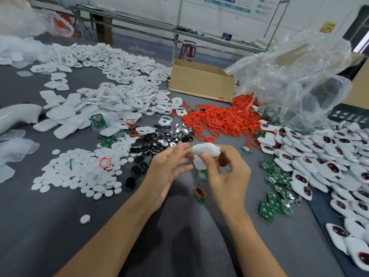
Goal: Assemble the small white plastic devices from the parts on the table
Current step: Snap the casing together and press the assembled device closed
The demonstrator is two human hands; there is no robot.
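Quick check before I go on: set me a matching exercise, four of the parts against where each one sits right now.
Things:
1. red ring heap
2. white discs
3. main cluster of green circuit boards
4. white shell

Places:
A. pinched in the right hand
B. piled beyond both hands, mid-table
C. spread on the table left of the left hand
D. lying on the table right of the right hand

Pairs: 1-B, 2-C, 3-D, 4-A

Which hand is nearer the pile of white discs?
Left. The left hand hovers just right of the white discs; the right hand is farther right, pinching a white shell.
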